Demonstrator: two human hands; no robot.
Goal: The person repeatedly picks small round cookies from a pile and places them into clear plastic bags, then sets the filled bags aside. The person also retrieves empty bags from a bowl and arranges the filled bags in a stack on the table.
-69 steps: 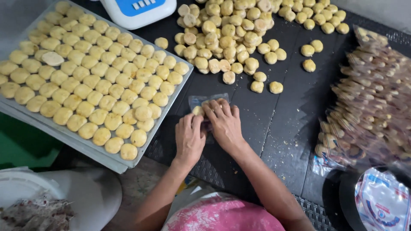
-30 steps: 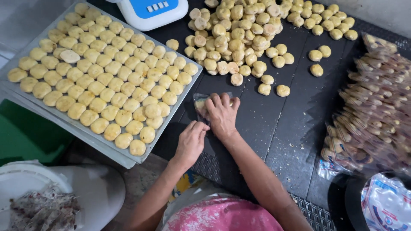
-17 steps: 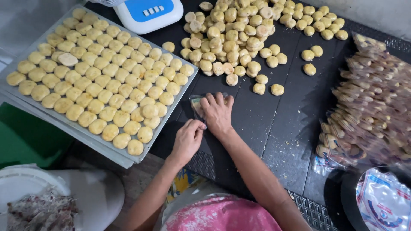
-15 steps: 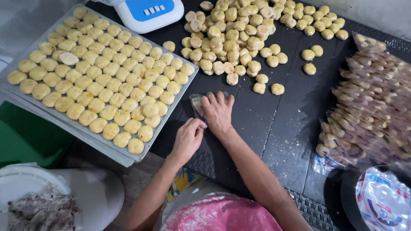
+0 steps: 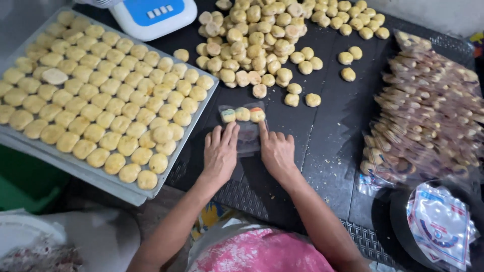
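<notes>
Both hands are back on the bag now; a moment ago the left hand [image 5: 220, 153] sat off to the near left. Big dark worktop [image 5: 333, 136] holds everything. At left, a metal tray [image 5: 194, 132] is packed with neat rows of pale round pastries, probably for easy counting. Far side has a loose pile of pastries [image 5: 257, 38], and a heap of filled packets [image 5: 428, 111] lies right. Right hand [image 5: 276, 151] and left press flat, fingers spread and released, pinning the small clear bag [image 5: 244, 128] with three pastries inside at its far end.
</notes>
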